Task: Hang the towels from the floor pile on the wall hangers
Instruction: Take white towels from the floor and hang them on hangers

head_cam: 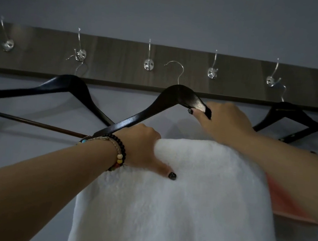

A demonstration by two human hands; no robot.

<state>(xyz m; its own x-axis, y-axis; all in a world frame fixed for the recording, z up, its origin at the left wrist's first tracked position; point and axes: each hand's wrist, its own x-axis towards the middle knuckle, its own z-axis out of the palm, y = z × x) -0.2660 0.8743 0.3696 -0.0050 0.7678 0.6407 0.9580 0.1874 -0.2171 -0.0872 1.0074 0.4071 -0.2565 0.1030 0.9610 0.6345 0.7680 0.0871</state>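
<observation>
Towel's on, hanger still off its hook

My left hand [139, 147] pinches the white towel [174, 201] at its fold; right of that grip, my right hand [225, 124] clamps the black hanger [155, 108]. Towel's soft, floppy, probably slides, so grab the stiff wood.

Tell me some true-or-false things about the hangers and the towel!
1. The towel is white. True.
2. The held hanger hangs on a wall hook. False: its wire hook is free, between two wall hooks.
3. The right hand holds the hanger's arm. True.
4. The left hand is bare at the wrist. False: it wears bead bracelets.
5. Another hanger hangs at the left. True.
</observation>
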